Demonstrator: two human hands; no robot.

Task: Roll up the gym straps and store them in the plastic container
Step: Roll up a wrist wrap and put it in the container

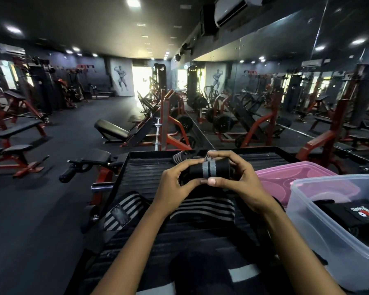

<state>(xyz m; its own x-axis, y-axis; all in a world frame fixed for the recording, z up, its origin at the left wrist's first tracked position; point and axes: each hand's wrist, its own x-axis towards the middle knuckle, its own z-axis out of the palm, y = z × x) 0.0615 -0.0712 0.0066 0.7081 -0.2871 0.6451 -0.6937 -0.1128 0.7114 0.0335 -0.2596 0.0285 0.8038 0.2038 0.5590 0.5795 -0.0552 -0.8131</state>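
A black strap with grey stripes, rolled into a tight cylinder [209, 169], is held above a black ribbed platform [149, 173]. My left hand [175, 188] grips its left end and my right hand [243, 184] grips its right end, thumb pressed on the front edge. An unrolled black-and-grey striped strap [124, 209] lies flat on the platform beneath my wrists. Another striped strap [179, 156] lies at the platform's far edge. The clear plastic container [320, 226] stands at the right with a black strap bearing a red-and-white label [358, 213] inside.
A pink lid [285, 177] lies behind the clear container. Red-and-black gym benches and weight machines [170, 124] fill the floor ahead and left. A mirror wall [285, 92] runs along the right.
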